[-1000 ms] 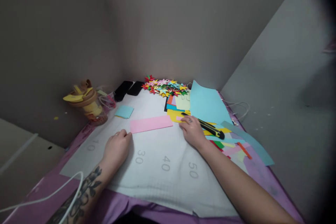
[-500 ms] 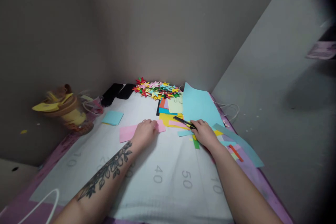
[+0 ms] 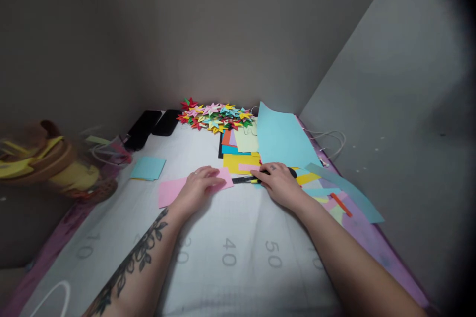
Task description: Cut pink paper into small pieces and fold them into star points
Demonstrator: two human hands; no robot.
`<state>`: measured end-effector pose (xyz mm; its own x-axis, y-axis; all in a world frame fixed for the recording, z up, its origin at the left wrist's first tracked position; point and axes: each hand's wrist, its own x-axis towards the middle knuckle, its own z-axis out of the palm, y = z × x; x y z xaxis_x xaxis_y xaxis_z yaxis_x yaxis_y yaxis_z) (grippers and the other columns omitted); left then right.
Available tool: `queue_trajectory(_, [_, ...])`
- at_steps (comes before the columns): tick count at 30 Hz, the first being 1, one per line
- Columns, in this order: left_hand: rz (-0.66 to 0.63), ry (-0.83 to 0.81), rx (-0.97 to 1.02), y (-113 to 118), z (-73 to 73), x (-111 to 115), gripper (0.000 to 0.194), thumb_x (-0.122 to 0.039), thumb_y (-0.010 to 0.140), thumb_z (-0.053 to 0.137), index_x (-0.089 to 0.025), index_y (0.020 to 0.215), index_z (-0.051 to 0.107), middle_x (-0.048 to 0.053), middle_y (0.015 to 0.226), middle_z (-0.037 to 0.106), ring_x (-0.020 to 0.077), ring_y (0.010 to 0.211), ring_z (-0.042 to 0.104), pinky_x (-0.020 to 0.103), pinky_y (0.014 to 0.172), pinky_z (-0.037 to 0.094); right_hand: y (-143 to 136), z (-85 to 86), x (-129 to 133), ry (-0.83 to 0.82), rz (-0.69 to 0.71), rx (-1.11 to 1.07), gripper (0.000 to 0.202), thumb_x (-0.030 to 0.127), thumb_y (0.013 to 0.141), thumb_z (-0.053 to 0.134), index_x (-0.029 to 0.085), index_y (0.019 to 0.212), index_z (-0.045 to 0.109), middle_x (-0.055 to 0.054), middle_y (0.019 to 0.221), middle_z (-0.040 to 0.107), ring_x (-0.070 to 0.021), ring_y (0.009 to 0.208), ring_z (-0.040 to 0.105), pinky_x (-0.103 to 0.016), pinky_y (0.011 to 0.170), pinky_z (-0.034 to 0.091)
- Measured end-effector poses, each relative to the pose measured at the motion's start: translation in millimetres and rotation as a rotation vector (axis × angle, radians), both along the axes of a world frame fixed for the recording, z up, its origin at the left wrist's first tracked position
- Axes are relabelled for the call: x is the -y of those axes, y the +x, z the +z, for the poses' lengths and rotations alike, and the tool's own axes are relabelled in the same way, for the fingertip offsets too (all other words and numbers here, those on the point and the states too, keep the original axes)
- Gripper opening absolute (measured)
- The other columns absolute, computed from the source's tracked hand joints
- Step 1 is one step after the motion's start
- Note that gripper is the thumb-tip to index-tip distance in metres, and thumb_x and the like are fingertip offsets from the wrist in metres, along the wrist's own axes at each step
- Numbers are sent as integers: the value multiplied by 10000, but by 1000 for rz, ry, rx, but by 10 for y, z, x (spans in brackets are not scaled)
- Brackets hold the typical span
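My left hand (image 3: 201,183) rests on a pink paper strip (image 3: 171,192), its thumb and fingers apart over the strip's right part. My right hand (image 3: 280,182) lies over a long black tool (image 3: 242,180) that looks like scissors, fingers curled on it. Its narrow end points left towards the pink paper, and a rounded black end (image 3: 293,173) shows behind the hand. Under and behind that hand are a yellow sheet (image 3: 232,162) and a small pink strip (image 3: 248,167). A blue square paper stack (image 3: 148,167) sits to the left.
Folded paper stars (image 3: 215,116) are heaped at the back, beside two black phone-like objects (image 3: 167,123). A large light-blue sheet (image 3: 284,138) leans back right; paper scraps (image 3: 334,198) lie right. A terracotta pot (image 3: 67,158) stands left; a white cable (image 3: 63,290) lies front left.
My right hand has shifted left with the black tool, which now lies flatter and nearer the pink paper. My left thumb and fingers have parted. The camera view has turned slightly right.
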<state>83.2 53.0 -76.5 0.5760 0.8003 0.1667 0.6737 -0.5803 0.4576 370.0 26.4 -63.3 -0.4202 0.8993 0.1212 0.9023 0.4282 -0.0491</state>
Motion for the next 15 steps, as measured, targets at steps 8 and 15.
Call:
queue_trajectory(8, [53, -87, -263, 100, 64, 85, 516, -239, 926, 321, -271, 1439, 361, -1, 1516, 339, 257, 1428, 207, 525, 1128, 224, -46, 60, 53, -18, 13, 95, 450, 96, 880, 451, 270, 1274, 582, -120, 1133, 606, -256, 1057, 497, -459, 971, 260])
queue_trajectory(15, [105, -72, -378, 182, 80, 108, 567, -303, 930, 283, -190, 1485, 254, 26, 1556, 232, 276, 1445, 128, 539, 1134, 187, -110, 105, 94, -22, 20, 136, 443, 99, 875, 462, 262, 1266, 591, -136, 1140, 600, -273, 1055, 503, -461, 951, 263])
